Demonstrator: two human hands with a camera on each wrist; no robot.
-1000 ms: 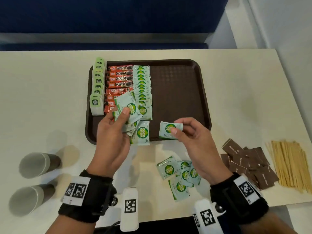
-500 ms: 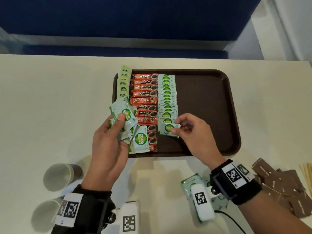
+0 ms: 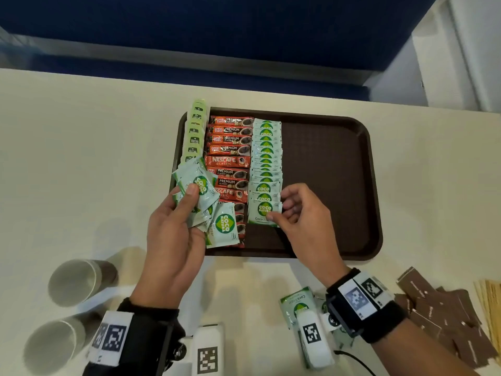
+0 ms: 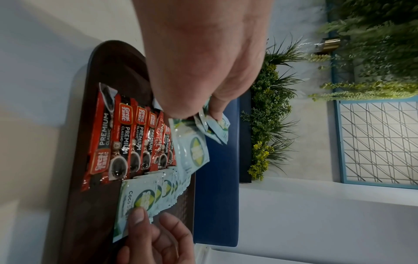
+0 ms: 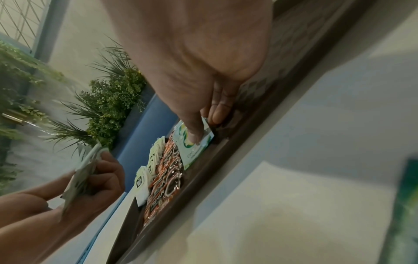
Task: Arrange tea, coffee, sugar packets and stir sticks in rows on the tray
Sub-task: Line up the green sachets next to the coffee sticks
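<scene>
A dark brown tray (image 3: 333, 164) holds a row of pale green tea bags (image 3: 195, 131), a row of red coffee sticks (image 3: 230, 156) and a row of white-green sugar packets (image 3: 267, 158). My right hand (image 3: 279, 213) pinches one sugar packet (image 3: 262, 213) at the near end of the sugar row, laid low on the tray (image 5: 282, 75); the same sugar packet (image 5: 194, 148) shows under my thumb. My left hand (image 3: 187, 202) grips a fan of several sugar packets (image 3: 202, 191) over the tray's near left corner, also seen as the bunch of packets (image 4: 212, 128) in the left wrist view.
More sugar packets (image 3: 295, 305) lie on the table under my right wrist. Brown packets (image 3: 433, 308) and wooden stir sticks (image 3: 490, 299) lie at the near right. Two paper cups (image 3: 78, 280) lie on their sides at the near left. The tray's right half is bare.
My right hand carried one sugar packet from over the tray's near edge forward to the near end of the sugar row and lowered it. The left hand kept its bunch, shifting slightly left.
</scene>
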